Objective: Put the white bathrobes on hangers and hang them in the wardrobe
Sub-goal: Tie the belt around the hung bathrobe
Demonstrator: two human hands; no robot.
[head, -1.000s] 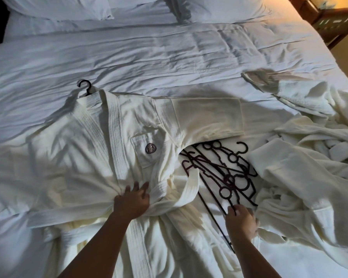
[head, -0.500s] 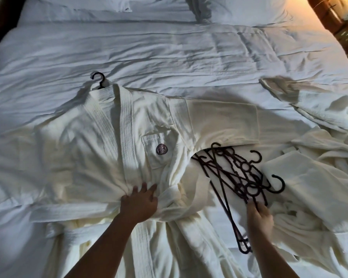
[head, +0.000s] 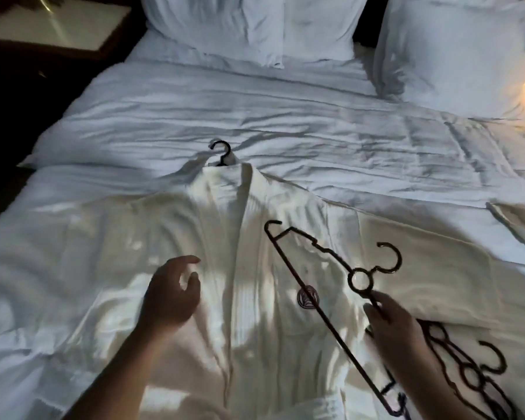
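A white bathrobe (head: 109,256) lies spread flat on the bed, with the black hook of a hanger (head: 221,153) sticking out above its collar. My right hand (head: 397,331) grips a second dark hanger (head: 322,307) just below its ring and holds it tilted above the robe's chest emblem. My left hand (head: 172,294) hovers over the robe's left front with fingers loosely curled and nothing in it. More dark hangers (head: 473,377) lie in a pile at the lower right.
The bed (head: 285,122) has a rumpled white duvet, with pillows (head: 243,25) at its head. A dark nightstand (head: 58,28) stands at the top left. A piece of another white robe (head: 515,216) shows at the right edge. Warm lamp light glows at the far right.
My right hand has lifted one hanger out of the pile and brought it over the robe. My left hand has come off the robe's belt and risen. The view has tilted up toward the pillows.
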